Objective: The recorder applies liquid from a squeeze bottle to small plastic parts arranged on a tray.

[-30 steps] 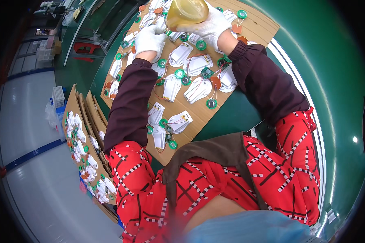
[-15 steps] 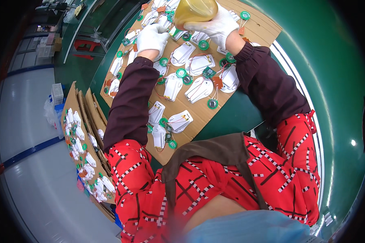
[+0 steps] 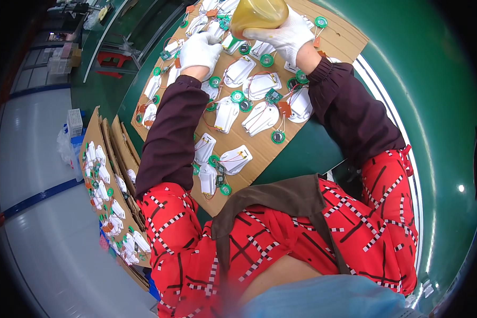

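Observation:
My right hand (image 3: 291,40), in a white glove, is wrapped round a translucent yellow bottle (image 3: 257,15) tilted over the far part of the cardboard sheet (image 3: 281,153). Opposite it, my left hand (image 3: 200,53), gloved too, has its fingers curled in among the parts. What they grip is hidden. Beside its fingertips lies a white plastic casing (image 3: 232,44). More white casings (image 3: 226,114) are spread over the sheet, wired to green-rimmed round discs (image 3: 237,96), small green circuit boards (image 3: 273,96) and orange-brown pieces (image 3: 284,108).
The sheet rests on a green table (image 3: 429,138) with a pale edge strip along the right. Low at the left, more cardboard sheets (image 3: 107,143) lean together, carrying similar parts. A red stool (image 3: 113,59) stands farther off, near a white basket (image 3: 74,122).
My right hand and the bottle have shifted slightly to the right. The left hand has moved very little, and its fingers look a bit more curled. The parts lie as before.

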`<state>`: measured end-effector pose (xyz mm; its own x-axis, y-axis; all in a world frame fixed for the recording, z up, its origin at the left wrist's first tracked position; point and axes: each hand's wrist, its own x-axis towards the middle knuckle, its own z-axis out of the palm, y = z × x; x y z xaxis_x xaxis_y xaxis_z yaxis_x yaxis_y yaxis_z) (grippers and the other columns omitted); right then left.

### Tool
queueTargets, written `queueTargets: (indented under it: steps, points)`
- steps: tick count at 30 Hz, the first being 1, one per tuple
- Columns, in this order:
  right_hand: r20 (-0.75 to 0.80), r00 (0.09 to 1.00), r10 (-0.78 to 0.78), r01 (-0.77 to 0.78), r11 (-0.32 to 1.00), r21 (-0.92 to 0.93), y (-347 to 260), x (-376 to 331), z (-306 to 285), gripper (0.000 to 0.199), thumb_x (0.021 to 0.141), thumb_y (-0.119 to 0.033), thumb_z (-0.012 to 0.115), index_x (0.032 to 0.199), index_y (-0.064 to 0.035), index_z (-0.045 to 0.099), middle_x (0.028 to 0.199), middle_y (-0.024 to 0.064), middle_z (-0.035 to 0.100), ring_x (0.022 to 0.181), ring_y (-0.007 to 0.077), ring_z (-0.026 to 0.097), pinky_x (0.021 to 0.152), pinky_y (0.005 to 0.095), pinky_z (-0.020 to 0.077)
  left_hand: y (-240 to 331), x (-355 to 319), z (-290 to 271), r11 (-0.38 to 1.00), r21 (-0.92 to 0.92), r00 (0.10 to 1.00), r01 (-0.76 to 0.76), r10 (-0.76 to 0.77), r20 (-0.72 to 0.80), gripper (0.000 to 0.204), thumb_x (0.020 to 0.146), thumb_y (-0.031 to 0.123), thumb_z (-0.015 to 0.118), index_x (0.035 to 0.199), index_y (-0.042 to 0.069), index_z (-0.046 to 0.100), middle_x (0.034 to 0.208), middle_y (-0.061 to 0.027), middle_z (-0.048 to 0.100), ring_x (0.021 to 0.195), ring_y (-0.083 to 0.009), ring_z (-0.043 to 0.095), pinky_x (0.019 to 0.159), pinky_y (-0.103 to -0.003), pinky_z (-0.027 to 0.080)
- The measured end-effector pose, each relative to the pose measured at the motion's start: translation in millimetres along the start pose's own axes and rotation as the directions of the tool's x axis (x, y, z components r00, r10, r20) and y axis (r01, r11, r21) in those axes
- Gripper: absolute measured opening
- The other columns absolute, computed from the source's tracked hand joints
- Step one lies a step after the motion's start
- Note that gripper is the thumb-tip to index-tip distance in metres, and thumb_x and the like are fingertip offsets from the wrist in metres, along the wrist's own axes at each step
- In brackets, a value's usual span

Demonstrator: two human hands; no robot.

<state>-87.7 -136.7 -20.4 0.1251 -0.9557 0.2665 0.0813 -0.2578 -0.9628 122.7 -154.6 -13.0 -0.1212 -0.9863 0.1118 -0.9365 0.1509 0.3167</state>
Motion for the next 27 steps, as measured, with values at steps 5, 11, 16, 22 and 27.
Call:
queueTargets:
  steps: [5,11,16,22,27]
  points:
    - [-0.112,0.994,-0.014,0.007,0.998,-0.056,-8,-2,-2,0.057,0.063,-0.025,0.082,0.11,-0.0024,0.06,0.104,0.0079,0.065,0.095,0.0178,0.06,0.087,0.0298,0.0458,-2,1,2,1.0,0.01,1.0,0.003,-0.003,-0.001,0.025,0.072,0.022,0.067,0.089,0.005,0.069,0.084,-0.0125,0.068,0.077,-0.0219,0.066,0.073,-0.03,0.05]
    - [-0.049,0.997,0.067,-0.076,0.978,-0.197,1,0,-3,0.058,0.064,-0.029,0.081,0.112,-0.0033,0.06,0.107,0.009,0.064,0.099,0.0202,0.059,0.091,0.0308,0.0434,2,0,2,1.0,-0.013,1.0,0.014,-0.014,0.011,0.024,0.072,0.022,0.067,0.089,0.004,0.069,0.083,-0.012,0.068,0.076,-0.0208,0.066,0.072,-0.029,0.05]
    - [-0.031,0.998,0.058,-0.061,0.991,-0.121,-2,-4,3,0.06,0.064,-0.028,0.081,0.114,-0.0037,0.058,0.11,0.009,0.063,0.101,0.02,0.058,0.091,0.0307,0.043,1,-2,-1,0.999,-0.021,0.999,0.031,-0.031,0.026,0.024,0.072,0.022,0.068,0.088,0.005,0.069,0.083,-0.0118,0.068,0.075,-0.0207,0.065,0.071,-0.029,0.049]
    - [-0.026,0.999,0.023,-0.026,0.992,-0.124,-6,-5,-1,0.061,0.064,-0.027,0.081,0.114,-0.0033,0.058,0.11,0.0089,0.063,0.101,0.0199,0.058,0.091,0.0308,0.0433,4,-1,0,1.0,0.003,1.0,0.006,-0.006,0.007,0.024,0.072,0.023,0.068,0.088,0.006,0.069,0.084,-0.0123,0.068,0.077,-0.0221,0.066,0.072,-0.03,0.049]
    - [-0.06,0.998,0.034,-0.045,0.98,-0.192,-6,-4,1,0.058,0.064,-0.025,0.081,0.113,-0.003,0.059,0.108,0.0087,0.064,0.099,0.0195,0.059,0.089,0.0308,0.0444,4,-1,-2,1.0,0.011,0.999,0.027,-0.027,0.02,0.026,0.072,0.024,0.068,0.09,0.005,0.069,0.086,-0.0129,0.068,0.078,-0.023,0.066,0.074,-0.031,0.049]
